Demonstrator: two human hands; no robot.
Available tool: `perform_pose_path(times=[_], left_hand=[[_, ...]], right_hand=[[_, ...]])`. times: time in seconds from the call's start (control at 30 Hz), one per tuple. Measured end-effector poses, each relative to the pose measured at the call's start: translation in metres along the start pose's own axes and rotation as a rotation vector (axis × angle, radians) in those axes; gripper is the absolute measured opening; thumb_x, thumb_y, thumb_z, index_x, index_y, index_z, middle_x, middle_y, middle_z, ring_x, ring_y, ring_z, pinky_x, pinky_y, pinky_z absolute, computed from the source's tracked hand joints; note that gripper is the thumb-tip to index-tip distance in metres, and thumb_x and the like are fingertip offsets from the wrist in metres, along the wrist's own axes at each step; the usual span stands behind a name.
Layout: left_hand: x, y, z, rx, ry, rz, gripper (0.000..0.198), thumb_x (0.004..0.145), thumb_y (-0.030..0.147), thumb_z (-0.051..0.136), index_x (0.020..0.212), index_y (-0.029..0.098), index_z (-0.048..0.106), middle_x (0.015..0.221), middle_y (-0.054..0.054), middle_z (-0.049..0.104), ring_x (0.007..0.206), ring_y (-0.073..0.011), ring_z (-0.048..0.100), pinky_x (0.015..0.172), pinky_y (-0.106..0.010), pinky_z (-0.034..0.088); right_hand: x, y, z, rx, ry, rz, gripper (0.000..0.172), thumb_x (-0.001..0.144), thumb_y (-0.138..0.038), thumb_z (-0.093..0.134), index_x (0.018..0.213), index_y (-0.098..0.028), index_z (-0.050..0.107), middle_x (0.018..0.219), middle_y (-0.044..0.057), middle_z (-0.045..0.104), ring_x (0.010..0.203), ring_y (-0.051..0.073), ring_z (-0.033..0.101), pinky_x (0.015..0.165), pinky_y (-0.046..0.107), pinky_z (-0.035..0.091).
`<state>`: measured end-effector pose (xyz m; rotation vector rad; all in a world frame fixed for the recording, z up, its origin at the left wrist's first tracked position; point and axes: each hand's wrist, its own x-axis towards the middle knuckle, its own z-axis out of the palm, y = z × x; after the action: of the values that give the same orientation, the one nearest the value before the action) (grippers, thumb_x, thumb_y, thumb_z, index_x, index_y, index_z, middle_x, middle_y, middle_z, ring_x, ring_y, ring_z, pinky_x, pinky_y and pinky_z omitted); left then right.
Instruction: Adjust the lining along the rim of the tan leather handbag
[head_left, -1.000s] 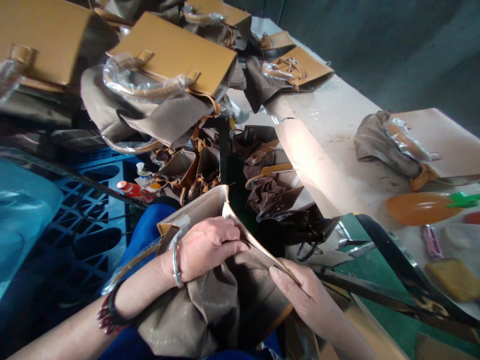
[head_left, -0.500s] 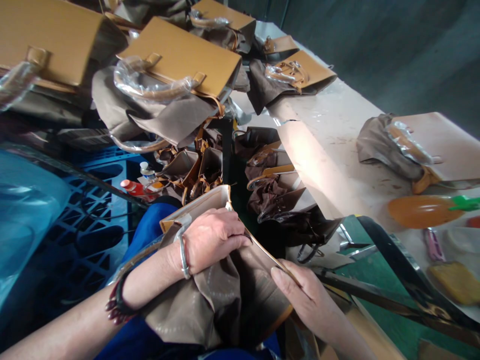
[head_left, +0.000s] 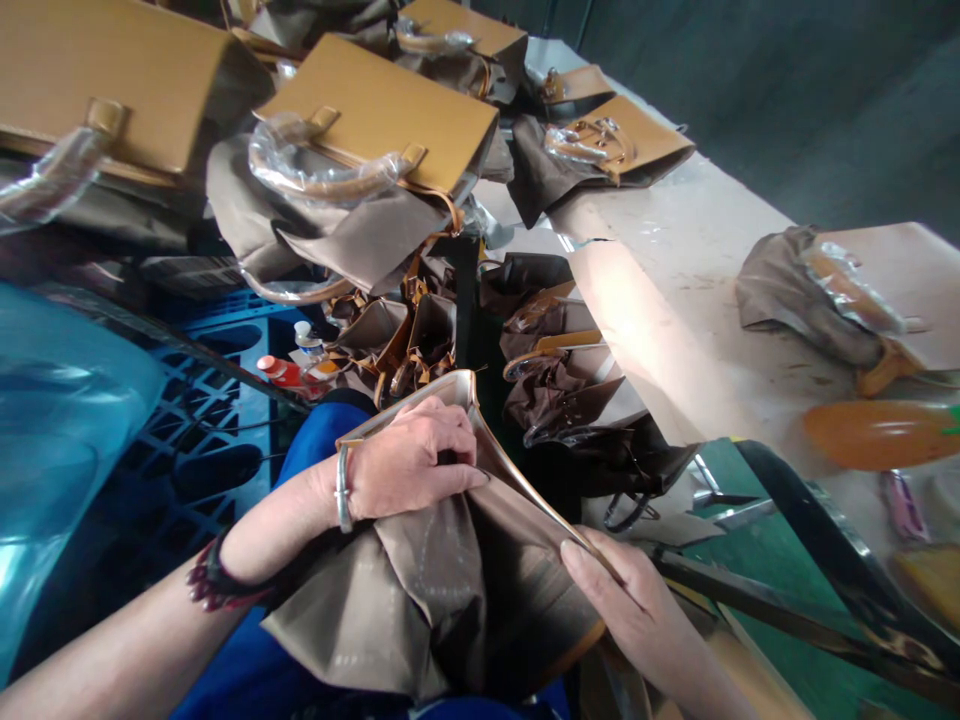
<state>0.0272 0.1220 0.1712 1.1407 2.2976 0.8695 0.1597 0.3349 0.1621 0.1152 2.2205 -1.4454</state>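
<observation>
A handbag (head_left: 510, 500) with its brown cloth lining (head_left: 375, 600) turned out lies across my lap, its stiff tan-edged rim facing away from me. My left hand (head_left: 416, 455) is at the far rim, near the corner, with fingers curled and thumb pressed toward them over the lining. What lies under those fingers is partly hidden. On the right, my right hand (head_left: 626, 590) grips the bag's side edge, thumb on the inner face and fingers behind the panel. Between the hands the dark inside of the bag shows.
Tan handbags (head_left: 382, 110) with plastic-wrapped handles stand at the back left. Another bag (head_left: 862, 290) and an orange bottle (head_left: 877, 435) lie on the pale table (head_left: 690, 260) at right. More bags (head_left: 555, 380) fill the space below. A blue crate (head_left: 217, 470) stands left.
My left hand has slid left along the rim, away from the corner, and the lining below it has shifted. My right hand keeps its grip. The view has turned slightly left.
</observation>
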Motion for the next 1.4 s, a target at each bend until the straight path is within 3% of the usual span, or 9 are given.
perform_pose_path(times=[0.27, 0.43, 0.57, 0.7, 0.83, 1.03, 1.2, 1.3, 1.4], left_hand=[[0.009, -0.003, 0.009, 0.117, 0.197, -0.052, 0.015, 0.073, 0.028, 0.066, 0.063, 0.017, 0.063, 0.098, -0.004, 0.052, 0.095, -0.0215, 0.038, 0.087, -0.04, 0.03], [0.012, -0.006, 0.01, 0.097, 0.18, 0.019, 0.015, 0.074, 0.025, 0.065, 0.061, 0.017, 0.063, 0.116, -0.002, 0.051, 0.104, -0.0234, 0.037, 0.092, -0.042, 0.027], [0.017, -0.011, 0.01, -0.033, 0.084, 0.051, 0.014, 0.076, 0.018, 0.063, 0.063, 0.013, 0.06, 0.097, -0.004, 0.06, 0.1, -0.0201, 0.047, 0.092, -0.038, 0.031], [0.021, -0.017, 0.012, -0.193, 0.029, 0.08, 0.016, 0.077, 0.013, 0.06, 0.061, 0.011, 0.056, 0.08, -0.003, 0.057, 0.082, -0.0137, 0.053, 0.077, -0.026, 0.041], [0.019, -0.017, 0.013, -0.16, 0.054, 0.052, 0.018, 0.077, 0.016, 0.061, 0.061, 0.011, 0.055, 0.076, -0.001, 0.054, 0.071, -0.0116, 0.051, 0.069, -0.024, 0.041], [0.015, -0.002, 0.016, -0.025, 0.13, -0.045, 0.019, 0.076, 0.017, 0.061, 0.06, 0.013, 0.053, 0.073, -0.002, 0.053, 0.072, -0.0132, 0.049, 0.07, -0.025, 0.041], [0.012, 0.008, 0.018, 0.064, 0.17, -0.114, 0.02, 0.075, 0.017, 0.062, 0.058, 0.014, 0.052, 0.07, -0.001, 0.051, 0.073, -0.0141, 0.048, 0.072, -0.025, 0.04], [0.011, 0.012, 0.019, 0.096, 0.163, -0.134, 0.02, 0.077, 0.02, 0.06, 0.059, 0.013, 0.054, 0.071, -0.001, 0.052, 0.073, -0.0145, 0.049, 0.073, -0.026, 0.04], [0.012, 0.015, 0.021, 0.119, 0.172, -0.139, 0.018, 0.076, 0.02, 0.062, 0.06, 0.013, 0.056, 0.072, -0.002, 0.053, 0.073, -0.0145, 0.049, 0.072, -0.026, 0.04]], right_hand=[[0.002, 0.005, 0.0, -0.046, -0.011, 0.015, 0.036, 0.089, -0.044, 0.032, 0.073, -0.017, 0.05, 0.072, 0.001, 0.052, 0.072, 0.017, 0.049, 0.067, 0.025, 0.039], [0.002, 0.006, -0.001, -0.076, -0.024, 0.003, 0.036, 0.089, -0.044, 0.033, 0.077, -0.016, 0.052, 0.071, 0.001, 0.053, 0.071, 0.016, 0.049, 0.067, 0.024, 0.039], [0.001, 0.004, -0.003, -0.06, -0.041, 0.02, 0.036, 0.089, -0.044, 0.034, 0.076, -0.017, 0.053, 0.07, 0.001, 0.052, 0.078, 0.019, 0.051, 0.068, 0.025, 0.04], [0.002, 0.003, -0.004, -0.042, -0.046, 0.029, 0.035, 0.089, -0.043, 0.034, 0.084, -0.016, 0.056, 0.073, 0.002, 0.055, 0.08, 0.02, 0.052, 0.07, 0.025, 0.041], [0.004, 0.006, -0.003, 0.024, -0.04, 0.013, 0.035, 0.09, -0.041, 0.035, 0.09, -0.014, 0.057, 0.076, 0.002, 0.056, 0.074, 0.017, 0.05, 0.07, 0.025, 0.04], [0.007, 0.012, 0.0, 0.095, 0.024, 0.045, 0.037, 0.088, -0.046, 0.036, 0.075, -0.015, 0.052, 0.072, 0.0, 0.051, 0.069, 0.014, 0.046, 0.064, 0.023, 0.038], [-0.006, 0.018, -0.002, -0.008, 0.089, 0.093, 0.043, 0.086, -0.053, 0.034, 0.069, -0.017, 0.051, 0.066, 0.001, 0.051, 0.065, 0.016, 0.048, 0.06, 0.024, 0.039], [-0.01, 0.009, -0.013, -0.113, 0.186, 0.085, 0.046, 0.083, -0.055, 0.038, 0.096, -0.018, 0.06, 0.094, 0.007, 0.062, 0.092, 0.024, 0.054, 0.081, 0.03, 0.041], [0.007, -0.015, -0.017, -0.249, 0.063, 0.035, 0.054, 0.08, -0.055, 0.044, 0.12, -0.018, 0.05, 0.105, 0.01, 0.061, 0.099, 0.027, 0.054, 0.085, 0.034, 0.04]])
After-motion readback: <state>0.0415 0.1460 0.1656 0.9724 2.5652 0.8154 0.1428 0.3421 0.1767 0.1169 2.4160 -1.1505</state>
